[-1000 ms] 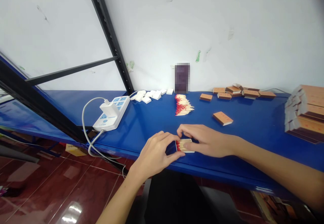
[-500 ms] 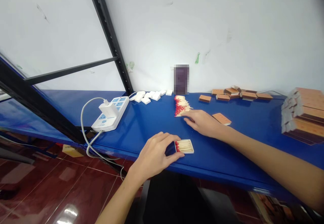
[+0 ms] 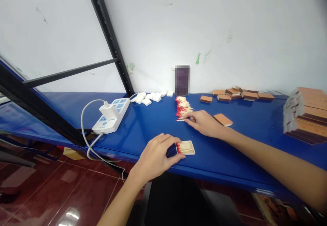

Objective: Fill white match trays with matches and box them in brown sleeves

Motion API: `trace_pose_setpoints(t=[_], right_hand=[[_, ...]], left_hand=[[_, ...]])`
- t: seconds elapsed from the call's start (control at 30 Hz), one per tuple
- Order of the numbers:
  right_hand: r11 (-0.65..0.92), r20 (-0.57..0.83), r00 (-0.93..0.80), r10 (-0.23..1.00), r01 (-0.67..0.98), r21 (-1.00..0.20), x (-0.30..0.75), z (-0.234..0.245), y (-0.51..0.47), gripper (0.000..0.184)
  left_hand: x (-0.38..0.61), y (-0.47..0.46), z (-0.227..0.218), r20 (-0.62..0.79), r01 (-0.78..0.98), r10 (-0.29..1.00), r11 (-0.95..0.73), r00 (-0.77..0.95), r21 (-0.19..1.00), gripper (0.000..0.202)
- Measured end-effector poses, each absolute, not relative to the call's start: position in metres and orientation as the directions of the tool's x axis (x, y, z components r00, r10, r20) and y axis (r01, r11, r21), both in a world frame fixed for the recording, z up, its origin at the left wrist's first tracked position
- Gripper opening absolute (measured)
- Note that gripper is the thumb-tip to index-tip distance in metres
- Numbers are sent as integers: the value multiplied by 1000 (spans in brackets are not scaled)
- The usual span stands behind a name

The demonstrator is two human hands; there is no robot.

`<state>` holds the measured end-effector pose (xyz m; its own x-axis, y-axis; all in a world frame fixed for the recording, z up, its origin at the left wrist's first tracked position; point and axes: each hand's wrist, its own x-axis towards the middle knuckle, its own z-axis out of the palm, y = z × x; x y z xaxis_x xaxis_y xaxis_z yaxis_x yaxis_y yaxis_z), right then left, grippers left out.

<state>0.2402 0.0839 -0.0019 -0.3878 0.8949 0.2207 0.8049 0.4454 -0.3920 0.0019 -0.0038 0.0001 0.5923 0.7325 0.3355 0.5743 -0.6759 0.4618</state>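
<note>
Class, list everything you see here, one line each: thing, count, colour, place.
Wall: one, white, at the back
Frame: one, black, left
Shelf: one, blue, along the wall
Power strip: one, white and blue, shelf's left
Adapter: one, white, on the power strip
White pieces: several, white, against the wall
Blurred panel: one, dark purple, behind the match pile
Match pile: many, red-tipped, mid-shelf
Match tray: one, white, near edge, holding matches
Loose matchboxes: several, orange-brown, right of the match pile
Matchbox stack: one, orange-brown, far right
Floor: one, dark red, below
Box: one, yellow, on the floor
Left hand: one, bare, at the match tray
Right hand: one, bare, at the match pile
</note>
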Motion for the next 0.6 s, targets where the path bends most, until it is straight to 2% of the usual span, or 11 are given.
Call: trace_pose_setpoints(t=[0.43,0.5,0.6], right_hand=[[463,171,-435,884,766,-447,243,6,67,17],[486,183,-451,873,784,-386,243,9,64,15],[495,278,-434,857,844,-207,247,15,64,14]], left_hand=[[2,-5,0,333,580,736,-673,589,460,23],[2,-5,0,331,582,737,-672,590,458,24],[2,-5,0,338,577,731,-678,592,455,24]])
